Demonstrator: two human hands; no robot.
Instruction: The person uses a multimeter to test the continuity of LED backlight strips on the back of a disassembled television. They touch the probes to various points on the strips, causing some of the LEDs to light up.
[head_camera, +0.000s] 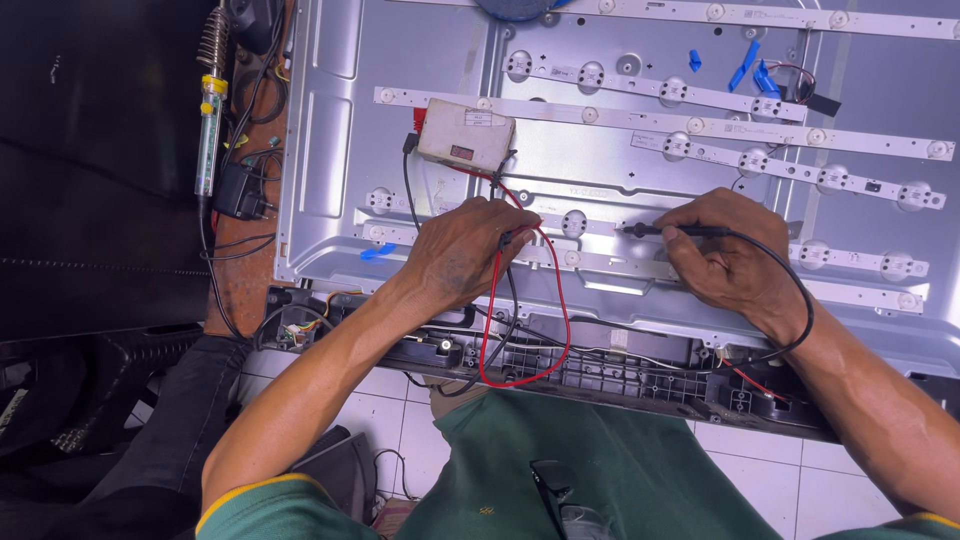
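Head view, looking down: the left hand (462, 252) is curled shut around a test probe (515, 237) with a red lead (556, 330), its tip pressed to a white light strip (600, 228) on the grey metal back panel (330, 150) of an opened flat screen. The right hand (725, 250) pinches a second probe, the black probe (672, 230), between thumb and fingers, with the point sticking out past the fingertips toward the left hand and touching the same strip. A black lead (795, 290) loops back over the right wrist.

Just beyond the left knuckles sits a small cream tester box (465, 133), where the leads seem to run. Away from the fingers to the left lie a soldering iron (211, 100) and a black plug adapter (240, 190).

The probes look light, stiff and slim, best held along the insulated barrel as both hands do; the leads are soft and will drag. The strip appears thin and its round lenses easily knocked, so light pressure seems wise.

The left probe's tip is mostly hidden under the fingers. The panel's far and right edges are cut off, and the box's face is too small to make out.
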